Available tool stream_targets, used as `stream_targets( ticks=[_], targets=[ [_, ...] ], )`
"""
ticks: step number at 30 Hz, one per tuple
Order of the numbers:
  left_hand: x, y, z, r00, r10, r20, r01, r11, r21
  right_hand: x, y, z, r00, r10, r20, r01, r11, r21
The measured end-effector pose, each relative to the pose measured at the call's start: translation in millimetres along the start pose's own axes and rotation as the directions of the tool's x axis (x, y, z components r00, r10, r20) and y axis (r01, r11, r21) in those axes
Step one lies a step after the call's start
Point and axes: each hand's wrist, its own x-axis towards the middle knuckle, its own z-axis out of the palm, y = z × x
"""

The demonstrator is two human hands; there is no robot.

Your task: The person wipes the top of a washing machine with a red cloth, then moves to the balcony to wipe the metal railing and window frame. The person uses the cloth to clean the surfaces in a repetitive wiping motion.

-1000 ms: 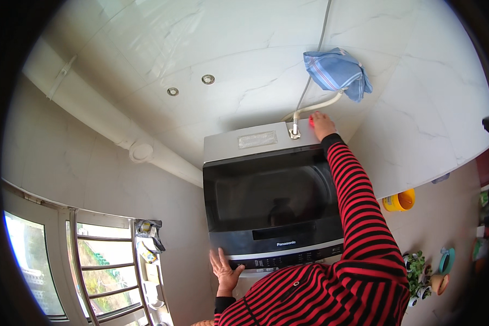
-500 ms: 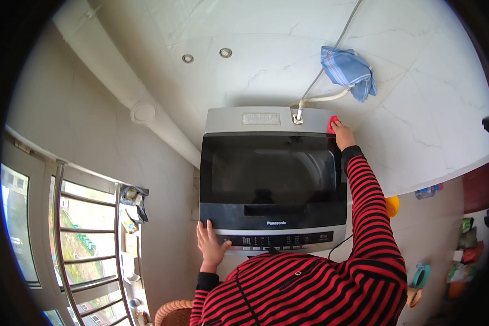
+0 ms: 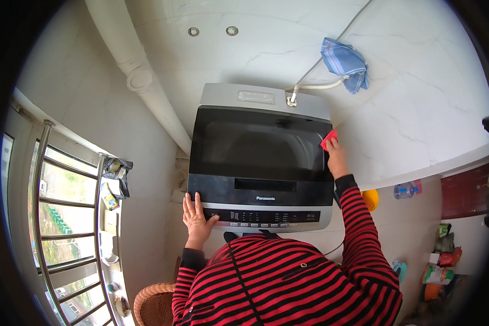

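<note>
In front of me stands a top-loading washing machine, grey with a dark see-through lid that is closed. My right hand grips a red cloth at the right edge of the lid, below the grey back panel. My left hand rests with fingers spread on the front left corner, its thumb by the left end of the control panel. A pale inlet hose joins the tap fitting on the back panel.
A blue cloth hangs over the hose's upper end at the wall. A thick white pipe slants down on the left, beyond a barred window. A wicker chair stands behind my left arm; a yellow object lies right of the machine.
My right hand has moved the red cloth from the right end of the back panel down to the lid's right edge. My left hand stays on the front corner; the view has shifted.
</note>
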Motion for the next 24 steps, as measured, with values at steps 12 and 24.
stream_targets(
  ticks=[12, 24],
  targets=[
    [0.7, 3.4, -2.5, 0.999, -0.036, 0.035, 0.036, 0.999, 0.022, 35.1, 31.6, -6.7, 0.992, 0.025, -0.125, 0.041, 0.868, 0.495],
    [-2.6, 4.9, -2.4, 1.0, 0.015, -0.004, -0.015, 0.997, 0.077, 151.8, -106.8, 6.4, 0.995, 0.09, 0.048, -0.085, 0.991, -0.101]
  ],
)
